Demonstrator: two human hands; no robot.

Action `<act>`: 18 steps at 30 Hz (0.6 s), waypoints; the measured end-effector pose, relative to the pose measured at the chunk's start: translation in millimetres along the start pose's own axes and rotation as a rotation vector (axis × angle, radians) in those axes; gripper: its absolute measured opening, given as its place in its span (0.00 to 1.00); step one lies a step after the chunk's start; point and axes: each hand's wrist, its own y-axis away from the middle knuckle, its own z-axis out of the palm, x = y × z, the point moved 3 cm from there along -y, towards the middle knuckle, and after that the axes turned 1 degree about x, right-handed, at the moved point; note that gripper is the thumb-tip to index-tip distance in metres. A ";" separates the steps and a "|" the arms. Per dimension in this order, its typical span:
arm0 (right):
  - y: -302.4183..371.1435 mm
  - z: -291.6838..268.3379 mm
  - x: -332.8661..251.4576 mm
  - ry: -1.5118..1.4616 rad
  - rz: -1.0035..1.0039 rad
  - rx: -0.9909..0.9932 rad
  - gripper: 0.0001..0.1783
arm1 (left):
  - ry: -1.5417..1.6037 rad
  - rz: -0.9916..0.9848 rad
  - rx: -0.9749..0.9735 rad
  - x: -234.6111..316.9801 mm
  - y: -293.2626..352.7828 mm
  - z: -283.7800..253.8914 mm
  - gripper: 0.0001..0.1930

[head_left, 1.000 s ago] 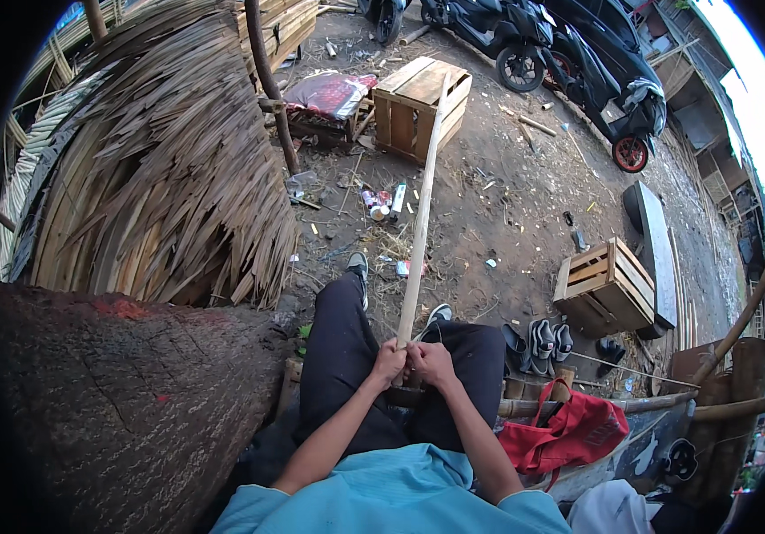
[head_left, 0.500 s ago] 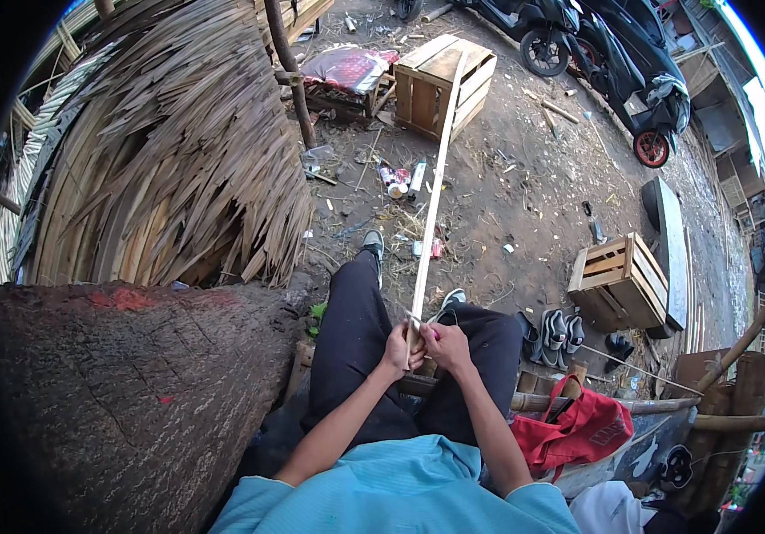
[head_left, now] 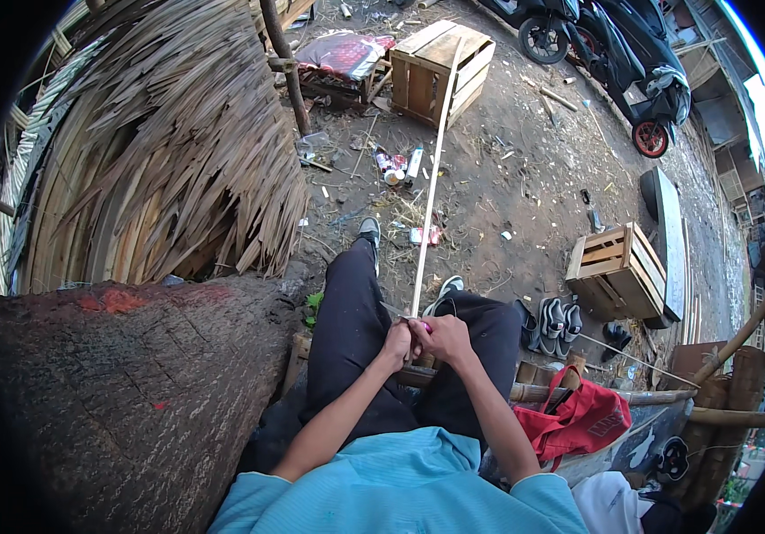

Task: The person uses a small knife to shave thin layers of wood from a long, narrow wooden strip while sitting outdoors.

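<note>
A long, pale, narrow strip (head_left: pixel 431 200), probably split bamboo, runs from my hands away to the top of a wooden crate. My left hand (head_left: pixel 397 343) is closed around its near end, over my lap. Beside it and touching it, my right hand (head_left: pixel 445 338) grips a knife (head_left: pixel 393 310) by what shows as a pink handle. The thin blade points left across the strip. My fingers hide most of the handle and the strip's near end.
The far crate (head_left: pixel 427 76) stands on littered dirt; another crate (head_left: pixel 618 271) is at right near shoes (head_left: pixel 560 325). A big log (head_left: pixel 133 383) and a dry-leaf thatch (head_left: pixel 196 133) stand at left. A red bag (head_left: pixel 578 418) lies right. Motorbikes (head_left: pixel 605 62) are parked beyond.
My hands have drawn closer together, and the strip's near end, which showed below them, is now hidden. The strip looks narrower, as if turned. The view has shifted slightly.
</note>
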 end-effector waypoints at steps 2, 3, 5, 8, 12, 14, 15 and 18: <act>-0.6 2.4 3.9 0.039 0.003 -0.009 0.27 | -0.079 0.032 0.012 0.7 -1.7 -5.6 0.25; -1.5 3.7 3.2 0.076 0.004 -0.015 0.28 | -0.160 0.067 0.024 -0.8 -5.3 -10.5 0.25; -0.7 3.9 4.0 0.094 0.009 -0.012 0.28 | -0.222 0.073 0.062 -9.1 -13.0 -14.3 0.27; 0.7 6.3 3.4 0.148 0.010 -0.001 0.29 | -0.580 0.340 0.340 -15.6 -22.9 -21.7 0.26; -2.0 11.6 15.1 0.225 -0.051 0.051 0.31 | -0.690 0.474 0.347 -10.5 -16.9 -13.6 0.23; -3.3 14.3 18.3 0.256 -0.111 0.075 0.32 | -0.843 0.522 0.373 -12.8 -19.2 -16.0 0.21; -4.2 15.0 21.0 0.253 -0.106 0.074 0.32 | -0.847 0.518 0.371 -9.5 -15.6 -13.0 0.21; -12.4 14.0 31.7 0.269 -0.034 0.114 0.33 | -0.921 0.566 0.357 3.6 -8.3 -0.7 0.20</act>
